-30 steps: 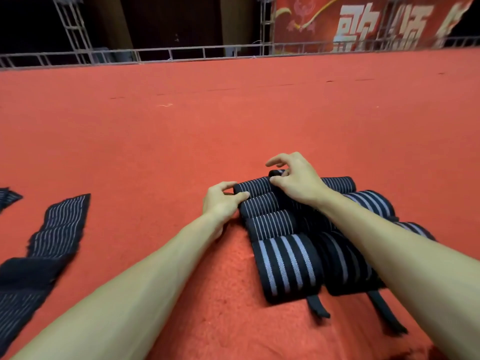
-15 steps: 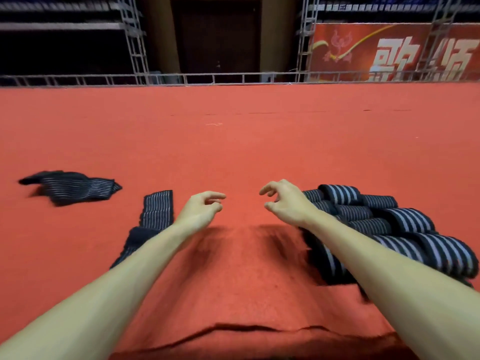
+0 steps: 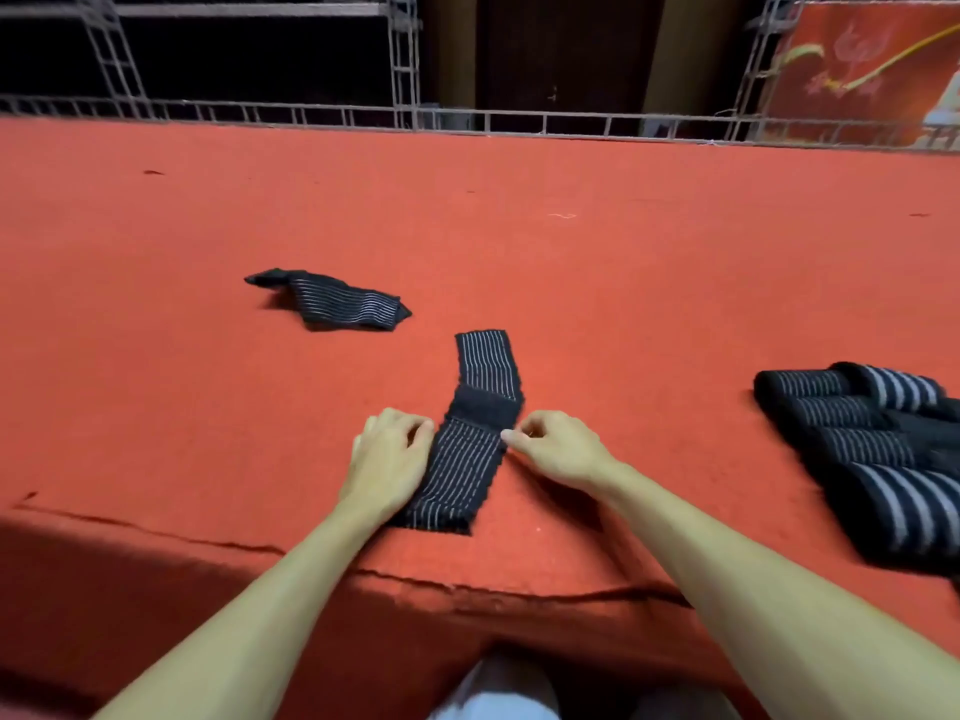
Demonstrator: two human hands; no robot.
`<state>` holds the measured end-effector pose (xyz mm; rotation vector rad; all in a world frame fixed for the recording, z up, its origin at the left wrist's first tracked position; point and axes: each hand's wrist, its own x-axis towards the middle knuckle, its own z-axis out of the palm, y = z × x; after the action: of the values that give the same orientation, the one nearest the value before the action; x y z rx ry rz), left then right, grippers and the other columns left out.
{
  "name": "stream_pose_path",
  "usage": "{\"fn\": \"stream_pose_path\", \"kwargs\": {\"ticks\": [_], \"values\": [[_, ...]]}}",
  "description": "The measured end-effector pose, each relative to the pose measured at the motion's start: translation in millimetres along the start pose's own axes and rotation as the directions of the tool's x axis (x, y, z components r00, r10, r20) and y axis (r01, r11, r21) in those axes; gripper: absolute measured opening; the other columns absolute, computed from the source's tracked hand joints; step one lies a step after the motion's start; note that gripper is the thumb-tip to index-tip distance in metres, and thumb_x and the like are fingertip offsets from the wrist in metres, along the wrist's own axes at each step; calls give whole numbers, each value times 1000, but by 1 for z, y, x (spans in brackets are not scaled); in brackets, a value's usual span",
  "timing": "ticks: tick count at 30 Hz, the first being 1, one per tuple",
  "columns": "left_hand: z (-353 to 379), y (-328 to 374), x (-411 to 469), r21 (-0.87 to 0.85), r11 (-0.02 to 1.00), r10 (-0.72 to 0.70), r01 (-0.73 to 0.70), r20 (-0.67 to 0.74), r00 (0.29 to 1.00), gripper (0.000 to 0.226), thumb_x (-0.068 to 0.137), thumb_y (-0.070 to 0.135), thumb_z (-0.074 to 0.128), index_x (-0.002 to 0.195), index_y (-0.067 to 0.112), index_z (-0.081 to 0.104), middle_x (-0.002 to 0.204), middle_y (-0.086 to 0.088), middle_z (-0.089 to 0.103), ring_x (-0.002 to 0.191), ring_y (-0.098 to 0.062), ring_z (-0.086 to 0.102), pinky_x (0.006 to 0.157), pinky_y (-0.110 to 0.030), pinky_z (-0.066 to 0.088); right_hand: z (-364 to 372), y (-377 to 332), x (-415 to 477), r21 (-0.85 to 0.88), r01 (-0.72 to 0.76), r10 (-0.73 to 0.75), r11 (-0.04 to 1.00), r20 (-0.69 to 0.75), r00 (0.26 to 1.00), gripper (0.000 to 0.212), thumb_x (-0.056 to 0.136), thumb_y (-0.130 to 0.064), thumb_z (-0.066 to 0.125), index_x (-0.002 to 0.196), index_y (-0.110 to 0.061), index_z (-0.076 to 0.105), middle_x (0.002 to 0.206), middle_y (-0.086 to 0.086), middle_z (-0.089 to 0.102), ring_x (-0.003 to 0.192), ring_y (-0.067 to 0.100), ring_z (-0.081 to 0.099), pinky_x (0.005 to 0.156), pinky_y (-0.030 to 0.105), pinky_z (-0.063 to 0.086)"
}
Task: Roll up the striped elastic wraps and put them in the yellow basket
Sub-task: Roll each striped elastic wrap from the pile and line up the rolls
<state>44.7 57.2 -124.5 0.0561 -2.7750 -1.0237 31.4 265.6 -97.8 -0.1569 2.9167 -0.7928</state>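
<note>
- While the black, thin-striped elastic wrap (image 3: pixel 470 459) lies flat on the red carpet (image 3: pixel 623 304), the left hand (image 3: pixel 389 459) pinches its left edge with curled fingers.
- The right hand (image 3: pixel 556 449) pinches the right edge.

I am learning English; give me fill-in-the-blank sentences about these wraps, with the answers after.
The flat wrap lies ____ the left hand and the right hand.
The rolled wraps lie at the person's ____ side.
Only ____ wraps lie unrolled: this one and the crumpled wrap.
Answers: between; right; two.
</note>
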Motion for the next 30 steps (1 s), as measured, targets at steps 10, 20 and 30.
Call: {"fn": "stream_pose_path", "kwargs": {"ticks": [10, 20, 30], "values": [[-6, 1, -13, -214, 976, 41, -34, 27, 999, 13, 84, 34, 66, 73, 37, 62, 74, 10, 65, 77, -16, 62, 77, -35, 48, 21, -3, -14, -31, -21, 16, 999, -161, 987, 45, 87, -72, 42, 93, -36, 68, 94, -9, 57, 115, 28, 47, 91, 39, 27], [-38, 1, -66, -482, 875, 58, 52, 212, 976, 35, 88, 10, 67, 116, 29, 59, 95, -5, 63, 82, -14, 61, 80, -30, 47, 28, -12, -61, 164, 306, -248, 938, -302, 921, 14, 87, -33, 68, 88, -26, 56, 98, -6, 50, 102, 17, 44, 89, 32, 37], [-53, 41, -100, -741, 648, -102, 176, 144, 984, 12, 80, 3, 75, 90, 5, 68, 81, -11, 66, 63, -20, 68, 64, -27, 59, 21, -22, -103, -169, 628, -650, 760, -248, 719, 44, 78, -27, 77, 117, -17, 58, 110, -2, 54, 101, 17, 54, 84, 29, 45]]}}
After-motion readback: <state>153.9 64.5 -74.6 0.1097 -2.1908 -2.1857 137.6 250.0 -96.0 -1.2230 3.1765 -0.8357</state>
